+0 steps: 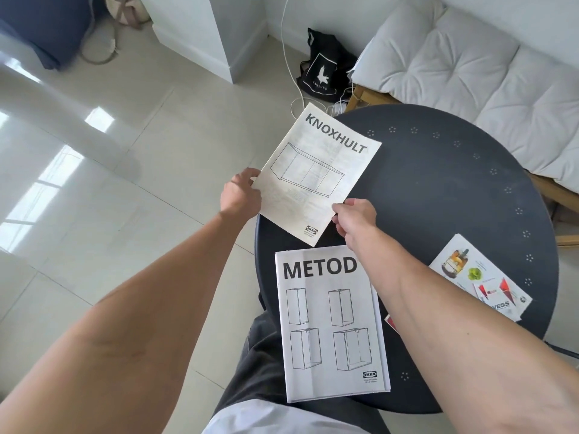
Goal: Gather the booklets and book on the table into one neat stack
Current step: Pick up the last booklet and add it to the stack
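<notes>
The KNOXHULT booklet (316, 173) is tilted over the left edge of the round dark table (438, 183). My left hand (239, 195) grips its left edge, and my right hand (355, 216) pinches its lower right edge. The METOD booklet (329, 324) lies flat at the table's near left, overhanging the edge toward my lap. A colourful booklet (479, 274) lies at the table's right side. A red corner of something (391, 324) peeks out under my right forearm; the rest of it is hidden.
A bench with grey cushions (470, 57) stands behind and right of the table. A black tote bag (322, 70) and white cables (294, 73) lie on the tiled floor beyond the table. A white cabinet (203, 32) stands further back.
</notes>
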